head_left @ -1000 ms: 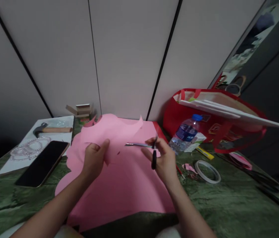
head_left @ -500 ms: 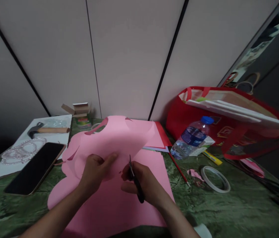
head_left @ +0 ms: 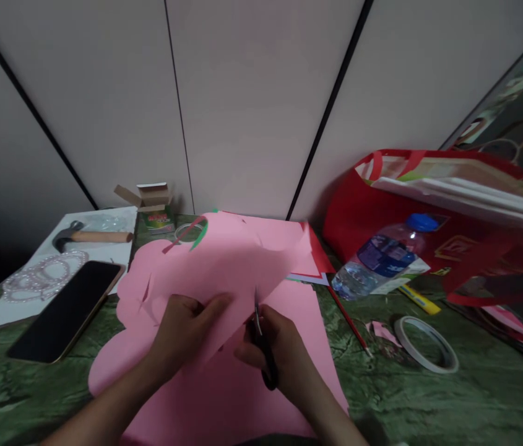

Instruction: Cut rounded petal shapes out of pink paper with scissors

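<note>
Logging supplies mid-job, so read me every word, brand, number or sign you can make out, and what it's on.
Nothing reads clearly enough to quote.
Green box: front print, too small and blurred.
Bottle: white marks on the blue label, too blurred.
Red bag: printed emblem, too blurred.
Yellow tube: marks too small.
Pink paper, scissors: no lettering visible.
</note>
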Demonstrator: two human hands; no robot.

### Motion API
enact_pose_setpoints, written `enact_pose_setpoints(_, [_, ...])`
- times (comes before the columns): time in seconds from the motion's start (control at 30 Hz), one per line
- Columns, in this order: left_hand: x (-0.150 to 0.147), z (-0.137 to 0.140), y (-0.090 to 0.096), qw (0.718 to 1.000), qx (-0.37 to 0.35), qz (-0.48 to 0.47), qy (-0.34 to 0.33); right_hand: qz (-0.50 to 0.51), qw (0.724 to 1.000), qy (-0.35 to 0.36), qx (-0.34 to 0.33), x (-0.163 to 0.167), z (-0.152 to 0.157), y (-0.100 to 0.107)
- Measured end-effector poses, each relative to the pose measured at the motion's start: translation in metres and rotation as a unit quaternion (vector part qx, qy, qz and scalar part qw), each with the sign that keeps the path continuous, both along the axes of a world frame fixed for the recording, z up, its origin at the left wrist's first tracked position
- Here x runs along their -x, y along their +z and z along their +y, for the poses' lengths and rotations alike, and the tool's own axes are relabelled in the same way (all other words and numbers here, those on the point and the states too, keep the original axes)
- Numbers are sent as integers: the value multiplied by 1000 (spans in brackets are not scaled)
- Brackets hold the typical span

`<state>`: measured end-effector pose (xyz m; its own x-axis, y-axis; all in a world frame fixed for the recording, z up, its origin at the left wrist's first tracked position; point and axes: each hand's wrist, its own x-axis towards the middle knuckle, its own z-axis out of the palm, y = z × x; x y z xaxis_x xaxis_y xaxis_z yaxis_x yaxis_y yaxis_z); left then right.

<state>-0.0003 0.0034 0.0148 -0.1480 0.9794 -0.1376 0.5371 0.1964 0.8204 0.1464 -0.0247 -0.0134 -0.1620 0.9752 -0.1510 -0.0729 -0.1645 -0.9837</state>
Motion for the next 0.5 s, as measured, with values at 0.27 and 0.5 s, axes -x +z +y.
enact_pose_setpoints(0.27, [1,1,-3,1000,3,7,-30,39,999,-10,5,0,0,-1])
enact_pose_setpoints(0.5, [1,-3,-3,999,-6,-19,-50,73,995,43,-53,-3,-1,5])
